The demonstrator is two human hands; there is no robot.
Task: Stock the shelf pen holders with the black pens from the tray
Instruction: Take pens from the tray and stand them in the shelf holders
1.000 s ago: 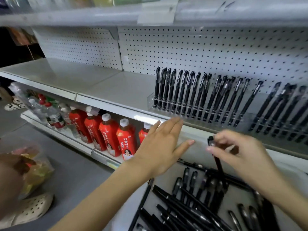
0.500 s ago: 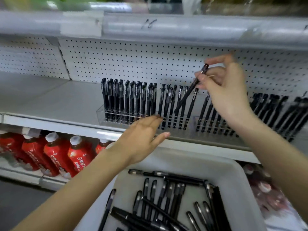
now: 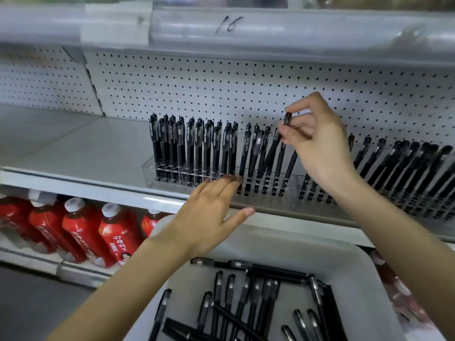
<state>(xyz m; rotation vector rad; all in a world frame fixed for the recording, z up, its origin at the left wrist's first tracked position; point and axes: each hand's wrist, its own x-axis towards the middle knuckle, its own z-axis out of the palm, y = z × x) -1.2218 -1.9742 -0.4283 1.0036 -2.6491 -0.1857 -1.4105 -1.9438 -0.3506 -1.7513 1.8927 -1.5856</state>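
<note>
My right hand pinches the top of a black pen that slants down into the clear pen holder on the shelf, its tip among the standing pens. My left hand lies flat and open against the holder's front edge, fingers spread. Below, a white tray holds several loose black pens. More pens stand in holders to the right.
A white pegboard backs the grey shelf, whose left part is bare. An upper shelf rail hangs overhead. Red drink bottles line the lower shelf at left, close to the tray's corner.
My right hand has lowered the pen from above the row so its tip is down among the holder's pens. My left hand has moved up against the holder's front.
</note>
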